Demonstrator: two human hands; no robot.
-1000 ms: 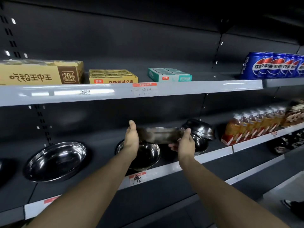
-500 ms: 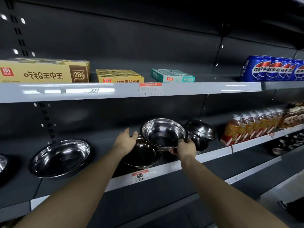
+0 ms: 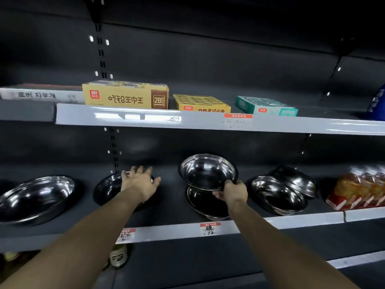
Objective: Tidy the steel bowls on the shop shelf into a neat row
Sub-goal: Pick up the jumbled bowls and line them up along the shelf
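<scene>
At the middle of the frame the right hand [image 3: 231, 193] is pinching the rim of a tilted steel bowl [image 3: 207, 171] above another bowl [image 3: 205, 207] on the shelf [image 3: 291, 219], while the left hand [image 3: 139, 182], fingers spread, is reaching over a dark bowl [image 3: 106, 189], so the thin rim grip may slip and the bowl may clatter down.

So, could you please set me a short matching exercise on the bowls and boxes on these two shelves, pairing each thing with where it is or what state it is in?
Things:
1. raised bowl
2. upturned bowl
3. large bowl
4. green box

Places or states:
A. on the upper shelf, right of the yellow boxes
B. far left of the lower shelf, resting untouched
C. tilted, gripped at the rim by the right hand
D. upside down, leaning on an upright bowl

Pairs: 1-C, 2-D, 3-B, 4-A
</scene>
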